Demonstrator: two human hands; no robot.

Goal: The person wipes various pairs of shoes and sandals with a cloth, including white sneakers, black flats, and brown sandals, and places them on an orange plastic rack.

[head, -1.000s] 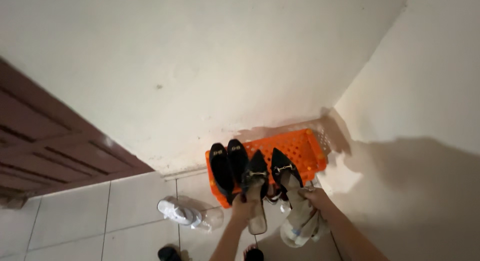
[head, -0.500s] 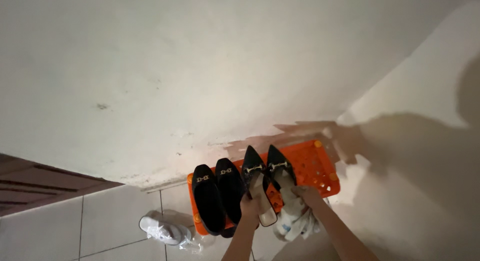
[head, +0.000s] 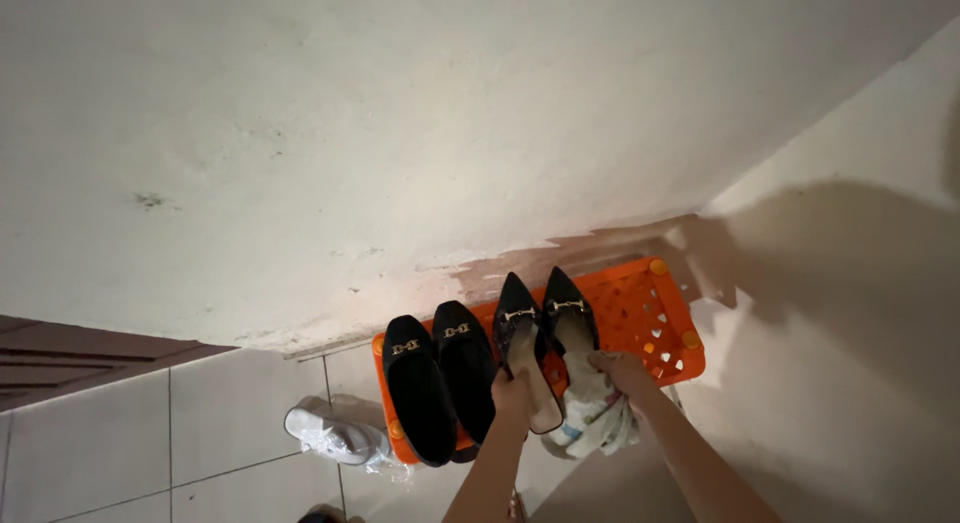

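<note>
On the orange rack [head: 655, 323], black loafers [head: 440, 383] sit at its left end. The left hand [head: 512, 393] is closed on one pointed black mule [head: 522, 348] at the rack's middle; the right hand [head: 620, 371] grips the other mule [head: 568, 318] beside it.

dim indoor light falls from the left; a broad dark shadow spreads across the right-hand wall [head: 860, 273]; the orange shoe rack [head: 640, 313] stays vivid; fine grain softens detail; wide-angle bend curves the frame's edges.
</note>
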